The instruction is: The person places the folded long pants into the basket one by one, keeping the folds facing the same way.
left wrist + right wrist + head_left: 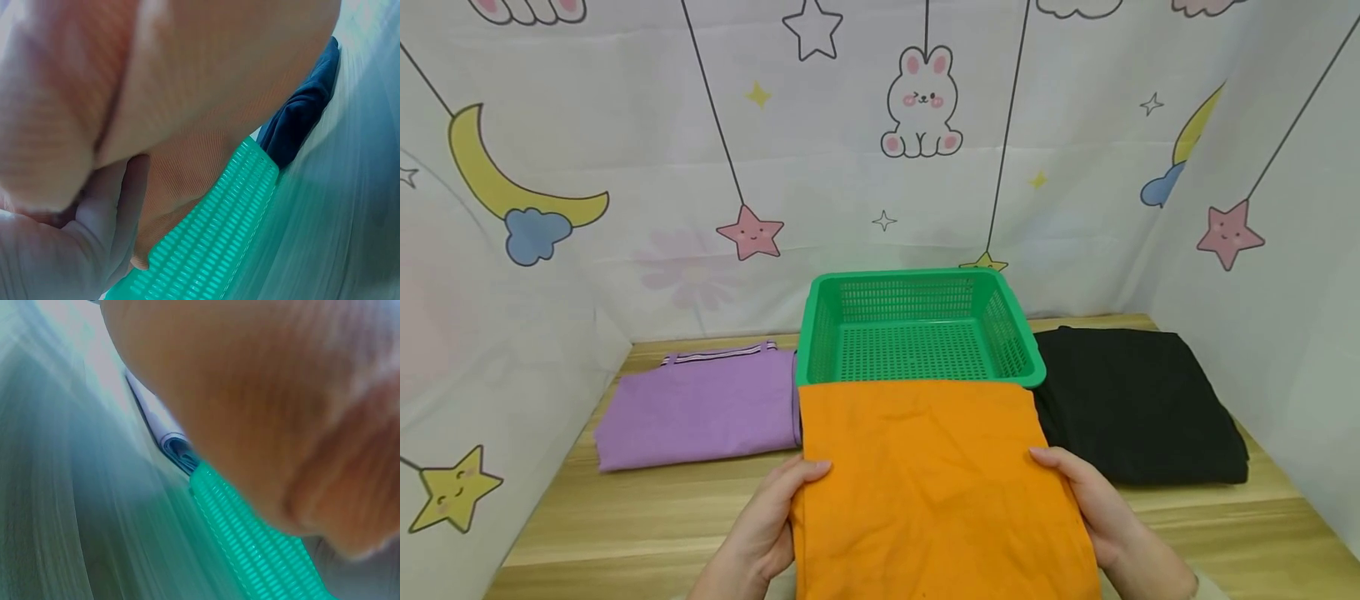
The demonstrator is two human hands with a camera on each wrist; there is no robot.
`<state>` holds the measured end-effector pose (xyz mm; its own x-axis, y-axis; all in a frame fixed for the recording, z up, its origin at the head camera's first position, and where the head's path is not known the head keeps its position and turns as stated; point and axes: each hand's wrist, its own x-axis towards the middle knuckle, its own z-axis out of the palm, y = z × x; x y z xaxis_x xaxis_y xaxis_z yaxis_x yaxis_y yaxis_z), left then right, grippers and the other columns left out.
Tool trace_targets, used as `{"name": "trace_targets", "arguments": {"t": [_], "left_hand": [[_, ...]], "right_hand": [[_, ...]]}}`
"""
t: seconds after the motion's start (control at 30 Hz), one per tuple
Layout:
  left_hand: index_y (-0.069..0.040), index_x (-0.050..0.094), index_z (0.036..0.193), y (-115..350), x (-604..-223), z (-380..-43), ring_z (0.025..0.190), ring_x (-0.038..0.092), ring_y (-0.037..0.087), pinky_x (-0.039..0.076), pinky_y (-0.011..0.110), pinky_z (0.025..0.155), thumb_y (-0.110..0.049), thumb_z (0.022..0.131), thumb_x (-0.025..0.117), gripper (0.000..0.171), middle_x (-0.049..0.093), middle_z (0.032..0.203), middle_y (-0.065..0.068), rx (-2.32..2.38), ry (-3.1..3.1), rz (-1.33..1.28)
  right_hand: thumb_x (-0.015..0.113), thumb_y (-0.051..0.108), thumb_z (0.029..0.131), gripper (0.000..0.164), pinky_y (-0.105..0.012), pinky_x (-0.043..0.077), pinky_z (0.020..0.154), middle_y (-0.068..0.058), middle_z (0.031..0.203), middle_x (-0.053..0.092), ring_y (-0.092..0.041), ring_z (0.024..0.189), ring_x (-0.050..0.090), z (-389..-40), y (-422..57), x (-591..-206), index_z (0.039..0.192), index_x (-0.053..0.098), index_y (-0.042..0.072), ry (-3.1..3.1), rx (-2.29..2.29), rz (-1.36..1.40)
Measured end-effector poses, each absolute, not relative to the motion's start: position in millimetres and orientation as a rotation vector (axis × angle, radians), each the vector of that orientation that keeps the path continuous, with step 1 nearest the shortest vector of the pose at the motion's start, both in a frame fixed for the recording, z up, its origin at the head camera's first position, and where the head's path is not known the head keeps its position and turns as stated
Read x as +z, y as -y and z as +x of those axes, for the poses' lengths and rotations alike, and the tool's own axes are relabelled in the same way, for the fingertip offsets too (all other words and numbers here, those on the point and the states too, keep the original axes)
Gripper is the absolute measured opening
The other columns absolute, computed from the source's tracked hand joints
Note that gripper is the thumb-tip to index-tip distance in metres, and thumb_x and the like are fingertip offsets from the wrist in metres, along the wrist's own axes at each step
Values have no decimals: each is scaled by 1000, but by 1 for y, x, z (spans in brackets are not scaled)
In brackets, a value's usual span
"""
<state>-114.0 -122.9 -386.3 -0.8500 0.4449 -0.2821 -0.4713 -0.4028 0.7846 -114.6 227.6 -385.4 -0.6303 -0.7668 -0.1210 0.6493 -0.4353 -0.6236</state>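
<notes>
A folded orange cloth [932,492] is held up between both hands in front of the basket. At its left edge my left hand [767,517] grips it, thumb on the front face and fingers behind. My right hand [1093,508] grips the right edge the same way. In the left wrist view the left hand [75,244] shows under the blurred cloth [200,75]. The right wrist view is mostly filled by the cloth [250,394], with that hand out of sight. Just beyond the cloth's top edge stands a green plastic basket [1033,367] with nothing in it.
On the wooden table [662,517], a folded purple cloth [700,408] with a striped band lies left of the basket. A folded black cloth [1142,408] lies to its right. A white curtain [835,167] printed with stars, moons and a rabbit hangs behind and at both sides.
</notes>
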Motion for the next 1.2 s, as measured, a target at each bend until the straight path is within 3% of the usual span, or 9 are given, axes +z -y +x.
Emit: {"name": "trace_targets", "arguments": {"t": [0.9, 1.2], "left_hand": [[-11, 45, 121, 126, -383, -115, 96, 64, 10, 52, 27, 87, -19, 97, 47, 25, 63, 103, -3, 2267, -1309, -80], [-8, 39, 126, 126, -380, -115, 98, 63, 11, 51, 27, 89, -21, 96, 48, 33, 62, 105, -2, 2265, -1322, -99]], "right_hand": [[6, 27, 104, 50, -28, 44, 100, 2, 118, 61, -13, 111, 59, -117, -223, -383, 120, 52, 14, -744, -2137, -267], [8, 26, 103, 49, -27, 45, 98, 3, 116, 61, -13, 109, 59, -119, -221, -381, 119, 52, 14, -753, -2142, -283]]}}
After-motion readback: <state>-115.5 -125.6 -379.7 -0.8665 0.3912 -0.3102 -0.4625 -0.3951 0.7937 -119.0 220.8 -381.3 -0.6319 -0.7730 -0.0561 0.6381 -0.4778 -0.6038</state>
